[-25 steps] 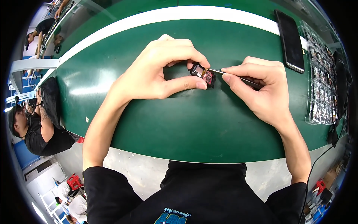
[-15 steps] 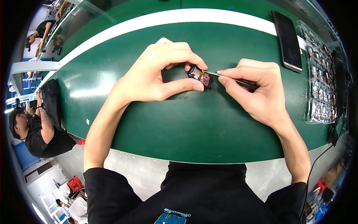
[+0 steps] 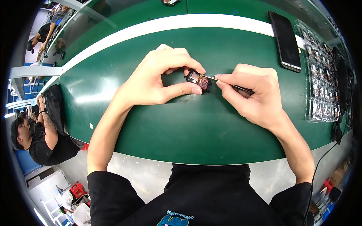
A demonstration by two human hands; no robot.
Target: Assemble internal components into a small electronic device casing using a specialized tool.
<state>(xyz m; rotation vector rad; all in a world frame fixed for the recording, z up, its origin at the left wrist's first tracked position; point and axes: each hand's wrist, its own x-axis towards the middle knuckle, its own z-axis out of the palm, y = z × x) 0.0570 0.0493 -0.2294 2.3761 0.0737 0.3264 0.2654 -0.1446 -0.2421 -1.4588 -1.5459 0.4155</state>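
Observation:
My left hand (image 3: 160, 75) curls round a small black watch-like case (image 3: 192, 77), pinching its edges between thumb and fingers just above the green tabletop. Inside the open case show a red circuit board (image 3: 204, 84) and a yellowish strip. From the right, my right hand (image 3: 252, 92) grips a thin dark and silver tool (image 3: 241, 89), which looks like tweezers, between thumb and fingers. Its silver tip reaches the case beside the yellowish strip, close to my left fingertip. Whether the tip touches or grips a part is too small to tell.
A black phone (image 3: 286, 43) lies at the far right across a white strip (image 3: 169, 23). Beside it are clear plastic trays (image 3: 320, 83) of small parts. A dark device (image 3: 171, 2) sits beyond the strip. A cable (image 3: 320, 160) hangs at right. A person (image 3: 47, 139) sits at left.
The view has shifted slightly, so the dark device beyond the white strip shows more. My hands keep nearly the same hold, with the tool's tip still at the case.

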